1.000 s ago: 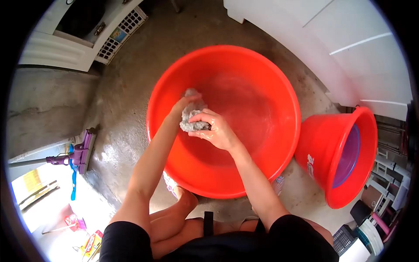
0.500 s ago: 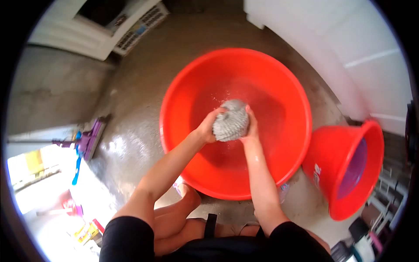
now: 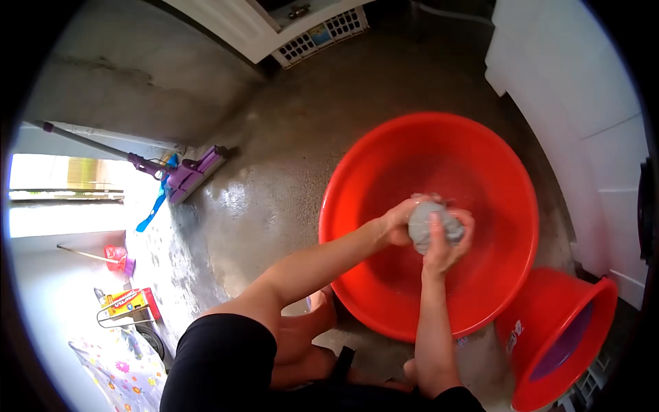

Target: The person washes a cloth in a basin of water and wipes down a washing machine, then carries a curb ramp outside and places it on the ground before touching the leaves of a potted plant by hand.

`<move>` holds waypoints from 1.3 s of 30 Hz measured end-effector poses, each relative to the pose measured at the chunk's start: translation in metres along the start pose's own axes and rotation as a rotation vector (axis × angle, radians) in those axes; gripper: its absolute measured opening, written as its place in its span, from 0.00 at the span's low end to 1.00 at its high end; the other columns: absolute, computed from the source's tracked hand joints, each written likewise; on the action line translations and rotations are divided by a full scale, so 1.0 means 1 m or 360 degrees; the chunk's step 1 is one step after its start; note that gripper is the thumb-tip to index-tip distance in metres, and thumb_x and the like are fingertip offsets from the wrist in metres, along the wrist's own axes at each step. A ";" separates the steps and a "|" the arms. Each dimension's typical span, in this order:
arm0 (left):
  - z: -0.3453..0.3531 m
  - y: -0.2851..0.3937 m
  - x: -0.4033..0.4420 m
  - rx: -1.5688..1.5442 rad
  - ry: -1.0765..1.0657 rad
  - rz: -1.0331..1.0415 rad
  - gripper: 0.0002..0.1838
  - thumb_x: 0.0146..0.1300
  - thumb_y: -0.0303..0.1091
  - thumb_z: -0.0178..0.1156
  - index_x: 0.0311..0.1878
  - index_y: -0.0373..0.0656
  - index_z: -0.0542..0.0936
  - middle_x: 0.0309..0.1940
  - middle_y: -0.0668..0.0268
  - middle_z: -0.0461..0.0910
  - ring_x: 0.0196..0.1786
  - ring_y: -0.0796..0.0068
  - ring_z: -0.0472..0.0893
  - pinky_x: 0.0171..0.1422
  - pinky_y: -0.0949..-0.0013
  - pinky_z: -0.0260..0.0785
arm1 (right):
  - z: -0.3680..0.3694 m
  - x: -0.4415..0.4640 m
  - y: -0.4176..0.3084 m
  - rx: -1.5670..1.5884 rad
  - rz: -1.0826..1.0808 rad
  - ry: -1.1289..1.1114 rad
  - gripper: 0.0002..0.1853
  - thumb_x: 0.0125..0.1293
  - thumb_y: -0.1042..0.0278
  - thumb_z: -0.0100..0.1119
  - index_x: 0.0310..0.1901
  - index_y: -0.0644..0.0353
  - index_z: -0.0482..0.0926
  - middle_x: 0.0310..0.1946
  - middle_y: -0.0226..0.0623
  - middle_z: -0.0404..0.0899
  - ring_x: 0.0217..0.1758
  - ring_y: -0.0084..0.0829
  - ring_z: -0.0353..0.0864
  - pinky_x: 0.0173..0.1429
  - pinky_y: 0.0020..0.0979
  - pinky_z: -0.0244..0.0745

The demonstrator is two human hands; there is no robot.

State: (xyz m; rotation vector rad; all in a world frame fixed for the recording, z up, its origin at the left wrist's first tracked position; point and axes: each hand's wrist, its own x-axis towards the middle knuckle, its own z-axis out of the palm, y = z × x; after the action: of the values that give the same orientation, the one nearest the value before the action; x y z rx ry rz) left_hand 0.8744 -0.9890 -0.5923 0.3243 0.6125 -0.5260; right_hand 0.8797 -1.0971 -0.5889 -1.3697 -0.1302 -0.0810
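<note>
A large round red basin (image 3: 374, 302) stands on the wet floor with water in its bottom. Over its middle, a grey wet cloth (image 3: 427, 226) is squeezed into a compact ball. My left hand (image 3: 401, 218) presses on the cloth from the left side, fingers curled over its top. From the right and below, my right hand (image 3: 447, 244) wraps round it, with the thumb across the front. The cloth hides parts of both palms.
A red bucket (image 3: 542, 309) with something purple inside lies tilted at the lower right. White cabinets (image 3: 583, 103) line the right side. A purple mop (image 3: 189, 177) leans at the left. A crate (image 3: 319, 38) sits at the top.
The view has swung, so the basin appears further right and lower. The cloth went from loose and bunched to a rounder, tighter ball between both hands.
</note>
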 end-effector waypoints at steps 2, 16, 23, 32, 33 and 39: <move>0.009 -0.008 0.016 -0.0077 -0.0038 0.0299 0.13 0.63 0.42 0.50 0.45 0.45 0.73 0.42 0.64 0.76 0.44 0.68 0.77 0.46 0.65 0.73 | 0.002 0.006 -0.010 0.0336 0.0505 0.0399 0.15 0.54 0.66 0.60 0.41 0.60 0.69 0.39 0.35 0.71 0.42 0.30 0.72 0.46 0.33 0.69; 0.047 0.001 0.009 0.2492 -0.0153 0.2181 0.19 0.25 0.31 0.63 0.30 0.48 0.80 0.40 0.65 0.75 0.48 0.58 0.72 0.49 0.55 0.66 | 0.003 0.062 -0.004 0.1746 0.1879 0.0048 0.21 0.63 0.51 0.45 0.51 0.56 0.68 0.46 0.35 0.69 0.49 0.29 0.69 0.52 0.34 0.68; 0.036 -0.024 0.009 0.2551 -0.0270 0.2259 0.03 0.33 0.35 0.57 0.15 0.48 0.76 0.24 0.71 0.72 0.38 0.66 0.73 0.51 0.63 0.65 | -0.010 0.052 0.001 0.1730 0.2497 -0.0220 0.15 0.64 0.57 0.44 0.46 0.57 0.70 0.38 0.34 0.73 0.38 0.23 0.73 0.43 0.30 0.71; 0.071 -0.107 -0.026 0.2742 -0.0564 0.2040 0.05 0.38 0.33 0.57 0.21 0.44 0.75 0.27 0.69 0.71 0.38 0.67 0.72 0.49 0.70 0.65 | -0.058 0.055 -0.053 -0.0048 0.2475 -0.1467 0.11 0.53 0.72 0.53 0.37 0.65 0.80 0.19 0.35 0.76 0.23 0.23 0.74 0.27 0.22 0.68; 0.081 -0.111 -0.031 0.2739 -0.0583 0.2033 0.05 0.38 0.33 0.57 0.21 0.44 0.74 0.26 0.69 0.71 0.38 0.68 0.72 0.49 0.71 0.65 | -0.054 0.064 -0.056 -0.0110 0.2721 -0.1529 0.11 0.52 0.72 0.54 0.36 0.65 0.81 0.20 0.36 0.77 0.24 0.22 0.74 0.28 0.22 0.68; 0.136 -0.104 -0.080 0.3015 -0.0909 0.1992 0.05 0.39 0.33 0.56 0.21 0.45 0.75 0.24 0.69 0.72 0.34 0.71 0.72 0.42 0.74 0.65 | -0.023 0.069 -0.133 -0.0697 0.2365 -0.2007 0.12 0.47 0.73 0.54 0.34 0.63 0.82 0.18 0.37 0.76 0.23 0.22 0.74 0.32 0.23 0.70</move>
State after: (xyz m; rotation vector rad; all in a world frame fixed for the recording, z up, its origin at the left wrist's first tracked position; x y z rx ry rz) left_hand 0.8233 -1.1044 -0.4516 2.0617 -0.8874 0.2270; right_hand 0.9313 -1.1449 -0.4550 -1.4433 -0.1070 2.0962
